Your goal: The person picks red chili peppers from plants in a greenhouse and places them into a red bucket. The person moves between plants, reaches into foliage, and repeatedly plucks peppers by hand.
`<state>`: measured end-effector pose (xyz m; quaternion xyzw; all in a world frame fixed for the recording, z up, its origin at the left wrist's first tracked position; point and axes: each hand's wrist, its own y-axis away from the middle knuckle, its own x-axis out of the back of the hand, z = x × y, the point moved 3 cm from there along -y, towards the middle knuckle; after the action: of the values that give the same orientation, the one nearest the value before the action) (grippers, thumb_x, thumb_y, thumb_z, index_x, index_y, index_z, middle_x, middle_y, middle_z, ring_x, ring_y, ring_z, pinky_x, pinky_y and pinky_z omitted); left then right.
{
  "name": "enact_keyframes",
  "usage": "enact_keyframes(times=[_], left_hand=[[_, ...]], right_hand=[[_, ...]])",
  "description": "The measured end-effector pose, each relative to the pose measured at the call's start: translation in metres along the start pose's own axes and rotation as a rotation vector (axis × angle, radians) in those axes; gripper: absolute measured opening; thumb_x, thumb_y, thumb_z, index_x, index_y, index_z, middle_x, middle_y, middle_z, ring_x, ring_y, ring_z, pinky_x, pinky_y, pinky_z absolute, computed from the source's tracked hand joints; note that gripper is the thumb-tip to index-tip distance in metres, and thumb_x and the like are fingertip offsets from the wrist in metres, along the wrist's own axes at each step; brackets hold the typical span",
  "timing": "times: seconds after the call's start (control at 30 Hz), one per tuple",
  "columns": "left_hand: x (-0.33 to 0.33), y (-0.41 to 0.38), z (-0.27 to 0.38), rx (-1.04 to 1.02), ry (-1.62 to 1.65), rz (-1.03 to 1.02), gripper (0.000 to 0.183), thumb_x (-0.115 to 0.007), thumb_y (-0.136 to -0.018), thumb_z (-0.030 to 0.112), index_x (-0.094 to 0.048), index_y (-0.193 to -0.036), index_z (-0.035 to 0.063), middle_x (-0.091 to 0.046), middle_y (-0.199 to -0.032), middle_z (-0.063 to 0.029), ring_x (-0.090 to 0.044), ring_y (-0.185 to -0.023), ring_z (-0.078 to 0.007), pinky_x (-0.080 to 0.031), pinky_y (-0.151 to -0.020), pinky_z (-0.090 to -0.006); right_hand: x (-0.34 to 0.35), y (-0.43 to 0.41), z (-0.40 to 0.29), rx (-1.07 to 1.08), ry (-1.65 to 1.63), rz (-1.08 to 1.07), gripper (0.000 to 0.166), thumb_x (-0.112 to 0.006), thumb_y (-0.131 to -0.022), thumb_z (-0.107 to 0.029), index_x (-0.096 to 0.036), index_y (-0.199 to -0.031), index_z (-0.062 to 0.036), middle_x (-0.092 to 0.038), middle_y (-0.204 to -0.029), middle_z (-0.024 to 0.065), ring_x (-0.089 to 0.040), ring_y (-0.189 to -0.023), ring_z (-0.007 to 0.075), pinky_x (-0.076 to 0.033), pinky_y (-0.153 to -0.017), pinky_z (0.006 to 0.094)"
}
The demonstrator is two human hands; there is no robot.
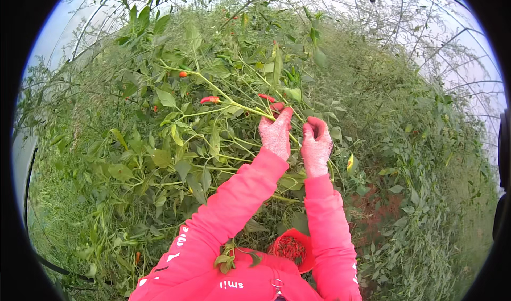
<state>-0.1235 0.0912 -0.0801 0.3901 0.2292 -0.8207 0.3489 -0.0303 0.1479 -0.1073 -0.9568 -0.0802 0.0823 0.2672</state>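
My left hand (275,131), in what looks like a pale pink glove, is closed around a green pepper branch (227,97). Beside the branch, just above that hand, hangs a red chili pepper (266,97). Another red chili pepper (210,99) lies along the branch farther left. To the right of the left hand, my right hand (316,147) is raised with its fingers curled; whether anything is between them cannot be seen. Below my forearms stands a red bucket (307,249) holding many thin red chili peppers (290,248).
Dense pepper plants and tall feathery weeds (379,61) surround me on all sides. A ripening orange-red pepper (183,74) hangs at upper left. Some leaves (226,260) rest against my jacket. Curved frame bars (443,43) of a plastic tunnel arch overhead.
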Motion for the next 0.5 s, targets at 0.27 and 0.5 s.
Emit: enact_keyframes(times=[0.27,0.5], left_hand=[[0.002,-0.004,0.001,0.031,-0.063,-0.148,0.014,-0.059,-0.079,0.011,-0.055,-0.092,0.0095,-0.060,-0.084,0.0005,-0.047,-0.063,-0.0046,-0.036,-0.053,-0.0190],[-0.002,0.004,0.012,0.034,-0.183,-0.463,0.022,-0.054,-0.084,0.024,-0.051,-0.100,0.0091,-0.060,-0.091,-0.0021,-0.047,-0.066,-0.0046,-0.040,-0.058,-0.0183]], right_hand=[[-0.002,0.008,-0.006,0.093,-0.061,0.098,0.018,-0.050,-0.080,0.004,-0.053,-0.098,0.0009,-0.056,-0.091,0.0060,-0.052,-0.082,0.0121,-0.042,-0.075,0.0233],[0.001,0.010,-0.002,-0.023,-0.166,-0.039,0.018,-0.050,-0.080,0.005,-0.053,-0.097,0.0004,-0.055,-0.087,0.0032,-0.050,-0.078,0.0086,-0.041,-0.072,0.0209]])
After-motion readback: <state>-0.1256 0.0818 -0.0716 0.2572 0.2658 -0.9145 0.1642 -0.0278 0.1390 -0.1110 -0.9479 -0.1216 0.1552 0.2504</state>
